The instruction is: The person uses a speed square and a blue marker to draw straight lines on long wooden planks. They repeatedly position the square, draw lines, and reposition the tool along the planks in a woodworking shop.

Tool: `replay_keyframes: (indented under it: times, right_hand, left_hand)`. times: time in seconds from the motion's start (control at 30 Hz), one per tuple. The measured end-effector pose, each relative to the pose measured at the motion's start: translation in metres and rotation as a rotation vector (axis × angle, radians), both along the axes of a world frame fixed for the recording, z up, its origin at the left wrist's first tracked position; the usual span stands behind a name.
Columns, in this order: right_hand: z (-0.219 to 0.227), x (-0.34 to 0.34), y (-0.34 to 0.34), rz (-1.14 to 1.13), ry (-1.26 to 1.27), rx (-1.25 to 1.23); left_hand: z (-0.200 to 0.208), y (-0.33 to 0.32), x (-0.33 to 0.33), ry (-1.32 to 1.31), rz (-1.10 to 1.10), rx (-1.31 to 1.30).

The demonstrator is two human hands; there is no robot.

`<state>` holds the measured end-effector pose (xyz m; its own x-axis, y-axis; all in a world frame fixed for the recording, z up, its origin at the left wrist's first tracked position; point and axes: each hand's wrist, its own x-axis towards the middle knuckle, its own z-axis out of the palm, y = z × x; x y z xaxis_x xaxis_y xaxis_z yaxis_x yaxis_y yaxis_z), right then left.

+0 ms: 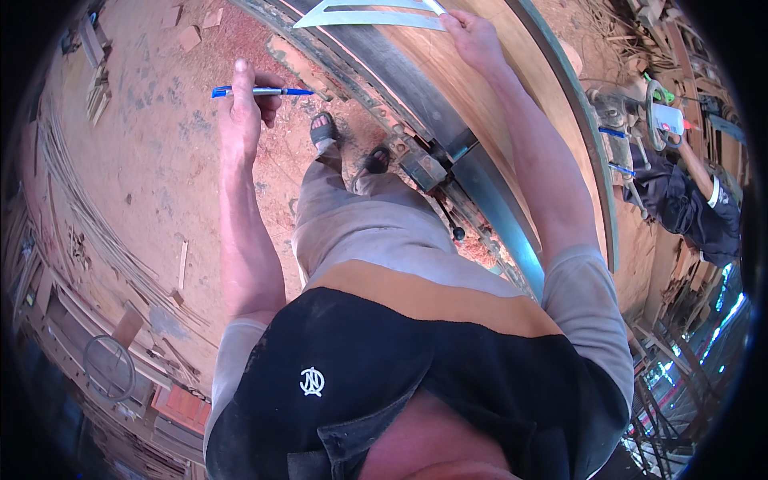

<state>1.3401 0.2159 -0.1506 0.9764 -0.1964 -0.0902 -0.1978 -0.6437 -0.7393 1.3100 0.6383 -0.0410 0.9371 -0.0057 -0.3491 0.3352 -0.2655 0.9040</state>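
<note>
Blue pen (269, 91) lies crosswise in left hand (245, 110) (apparently thumb-pinched).

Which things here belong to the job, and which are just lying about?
In use:
- blue pen in left hand
- white triangle in right hand
- probably the wooden board beneath

Apparently lying about:
- wood offcuts
- long thin strips at left

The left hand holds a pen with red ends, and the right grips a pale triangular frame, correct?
Not quite: the head view shows the pen has blue ends, not red. The left hand holds it, and the right hand grips the triangular frame.
</note>
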Motion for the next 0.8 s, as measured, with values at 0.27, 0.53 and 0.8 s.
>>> replay_keyframes:
  times: [0.27, 0.53, 0.8]
  right_hand:
    - [-0.005, -0.005, -0.003, 0.006, -0.058, -0.017]
    - [0.003, -0.008, 0.002, 0.007, -0.092, -0.001]
    - [0.009, -0.010, 0.007, 0.087, -0.183, -0.043]
  left_hand:
    - [0.007, -0.010, 0.009, -0.054, 0.029, -0.115]
    - [-0.001, -0.088, 0.030, -0.249, -0.292, -0.093]
    - [-0.011, -0.162, 0.044, -0.439, -0.562, 0.169]
